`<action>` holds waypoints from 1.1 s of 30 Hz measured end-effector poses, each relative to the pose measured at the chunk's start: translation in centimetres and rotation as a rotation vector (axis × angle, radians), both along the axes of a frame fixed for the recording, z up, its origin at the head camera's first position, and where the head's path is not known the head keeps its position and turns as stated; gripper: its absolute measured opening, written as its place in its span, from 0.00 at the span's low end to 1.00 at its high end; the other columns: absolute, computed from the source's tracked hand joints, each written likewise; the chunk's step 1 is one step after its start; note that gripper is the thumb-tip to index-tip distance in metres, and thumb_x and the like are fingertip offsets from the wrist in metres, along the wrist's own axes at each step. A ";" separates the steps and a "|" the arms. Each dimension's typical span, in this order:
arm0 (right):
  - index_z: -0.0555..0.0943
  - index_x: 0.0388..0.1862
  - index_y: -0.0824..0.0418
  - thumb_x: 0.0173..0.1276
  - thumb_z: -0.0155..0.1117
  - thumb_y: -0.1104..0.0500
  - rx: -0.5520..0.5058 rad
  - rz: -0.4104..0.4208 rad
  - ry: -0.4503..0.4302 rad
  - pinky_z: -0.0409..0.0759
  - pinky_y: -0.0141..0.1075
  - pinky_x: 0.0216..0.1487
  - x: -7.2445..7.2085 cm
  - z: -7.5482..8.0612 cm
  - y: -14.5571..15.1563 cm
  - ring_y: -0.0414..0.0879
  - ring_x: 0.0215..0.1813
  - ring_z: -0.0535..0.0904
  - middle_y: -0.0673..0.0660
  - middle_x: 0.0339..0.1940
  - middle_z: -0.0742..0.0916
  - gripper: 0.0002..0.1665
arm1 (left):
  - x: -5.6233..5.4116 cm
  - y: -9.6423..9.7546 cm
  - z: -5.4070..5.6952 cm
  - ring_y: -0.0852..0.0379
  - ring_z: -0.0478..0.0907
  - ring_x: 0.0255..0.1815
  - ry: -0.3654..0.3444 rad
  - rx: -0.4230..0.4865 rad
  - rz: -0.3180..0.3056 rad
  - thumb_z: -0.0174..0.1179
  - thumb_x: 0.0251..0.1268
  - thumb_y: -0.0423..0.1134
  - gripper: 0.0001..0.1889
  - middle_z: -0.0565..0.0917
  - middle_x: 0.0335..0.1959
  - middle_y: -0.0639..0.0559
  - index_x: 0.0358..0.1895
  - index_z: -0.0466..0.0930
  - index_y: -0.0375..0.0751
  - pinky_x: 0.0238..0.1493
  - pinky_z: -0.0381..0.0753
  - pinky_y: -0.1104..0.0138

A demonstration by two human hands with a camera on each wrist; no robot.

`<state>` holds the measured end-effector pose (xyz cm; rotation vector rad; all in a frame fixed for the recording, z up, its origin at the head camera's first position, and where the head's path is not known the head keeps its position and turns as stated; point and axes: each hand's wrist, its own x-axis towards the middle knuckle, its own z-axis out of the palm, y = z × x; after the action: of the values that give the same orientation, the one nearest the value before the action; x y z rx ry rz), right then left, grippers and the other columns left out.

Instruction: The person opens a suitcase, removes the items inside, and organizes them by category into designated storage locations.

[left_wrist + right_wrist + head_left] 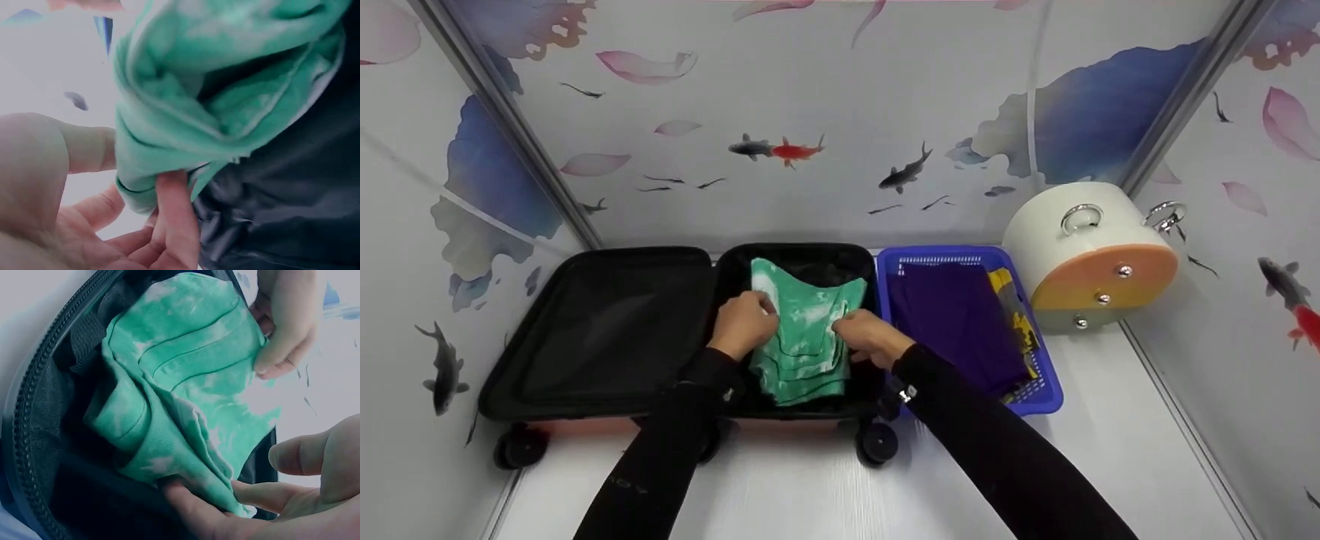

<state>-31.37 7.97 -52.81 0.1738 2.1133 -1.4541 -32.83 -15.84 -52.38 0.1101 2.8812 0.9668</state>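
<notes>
A folded green-and-white tie-dye garment (806,322) is held over the open black-lined half of a suitcase (840,409). My left hand (744,322) grips its left edge. In the left wrist view, the thumb and fingers (179,219) lie on either side of the folded cloth (169,135). On the opposite edge my right hand (872,336) holds the cloth. The right wrist view shows right-hand fingers (197,509) around a layered corner of the garment (185,394), with that thumb apart from it. The cloth's underside is hidden in the head view.
The suitcase's other half (611,337) lies open to the left, and wheels (877,442) stick out in front. A blue basket (1054,390) with a dark purple folded cloth (952,322) and yellow-black fabric stands at right, beside a round white drawer box (1072,225). Printed walls surround the surface.
</notes>
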 end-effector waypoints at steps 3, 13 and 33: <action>0.76 0.33 0.56 0.89 0.50 0.54 0.003 0.030 0.070 0.81 0.52 0.70 0.5 0.8 0.1 0.46 0.46 0.79 0.51 0.40 0.80 0.19 | 0.6 0.5 0.9 0.53 0.75 0.24 0.043 0.038 0.011 0.60 0.79 0.41 0.08 0.83 0.27 0.49 0.45 0.89 0.45 0.32 0.72 0.61; 0.73 0.85 0.51 0.88 0.58 0.48 0.023 -0.039 0.280 0.77 0.46 0.75 2.5 4.5 4.2 0.49 0.76 0.79 0.56 0.88 0.74 0.31 | 3.1 2.8 4.3 0.57 0.64 0.19 0.148 0.227 0.003 0.61 0.79 0.46 0.14 0.77 0.22 0.54 0.57 0.91 0.49 0.30 0.66 0.61; 0.77 0.82 0.61 0.83 0.56 0.61 0.035 -0.419 0.394 0.74 0.44 0.82 3.1 4.8 21.4 0.54 0.86 0.66 0.63 0.88 0.71 0.30 | 4.2 15.3 2.7 0.52 0.82 0.46 -0.023 0.410 -0.339 0.57 0.84 0.50 0.31 0.79 0.75 0.44 0.85 0.69 0.52 0.53 0.79 0.57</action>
<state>-28.30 29.38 -48.05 0.3907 2.5289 -1.8106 -28.63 -0.53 -49.70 0.5888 2.4816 1.4448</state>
